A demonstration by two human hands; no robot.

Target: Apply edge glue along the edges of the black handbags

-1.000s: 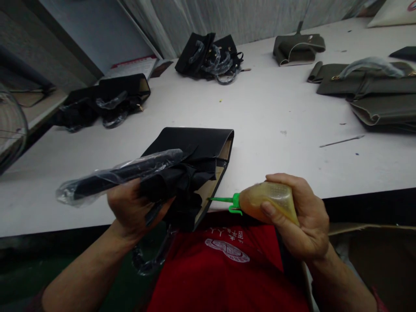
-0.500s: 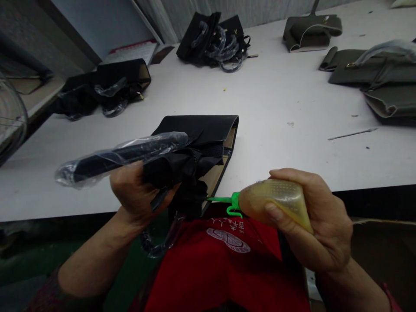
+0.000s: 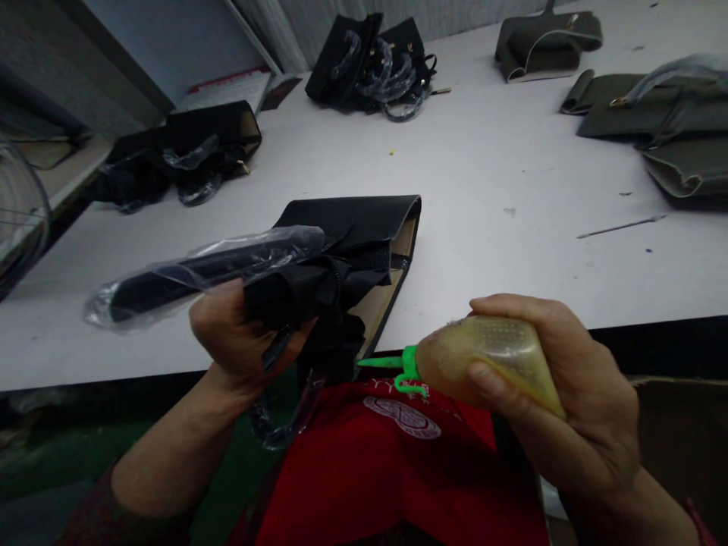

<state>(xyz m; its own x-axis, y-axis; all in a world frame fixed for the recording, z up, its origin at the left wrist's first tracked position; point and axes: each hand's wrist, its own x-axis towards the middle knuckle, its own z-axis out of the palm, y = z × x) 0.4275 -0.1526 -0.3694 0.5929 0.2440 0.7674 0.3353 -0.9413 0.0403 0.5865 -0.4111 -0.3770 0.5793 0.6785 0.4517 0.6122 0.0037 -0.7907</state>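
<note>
My left hand [image 3: 227, 330] is closed around the gathered lining and zip part of a black handbag [image 3: 353, 216], at the table's front edge. One bag handle [image 3: 199, 277], wrapped in clear plastic, sticks out to the left above that hand; the other wrapped handle [image 3: 278, 425] hangs below. In my right hand [image 3: 574, 394] is a squeeze bottle [image 3: 483, 356] of yellowish glue-like liquid, gripped between thumb and fingers. Its green nozzle [image 3: 381, 362] points left, the tip at the bag's open lower side edge; whether it touches, I cannot tell.
Black bags with wrapped handles lie at the left [image 3: 213, 125] and at the back [image 3: 364, 68]. Olive-grey bag pieces [image 3: 637, 117] rest at the right. A thin metal tool [image 3: 619, 227] lies on the white table [image 3: 472, 189]. A red apron [image 3: 398, 478] is below.
The bottle's nozzle tip has shifted slightly down and left along the bag's edge, and my right hand has tilted and moved a little right. My left hand keeps its hold.
</note>
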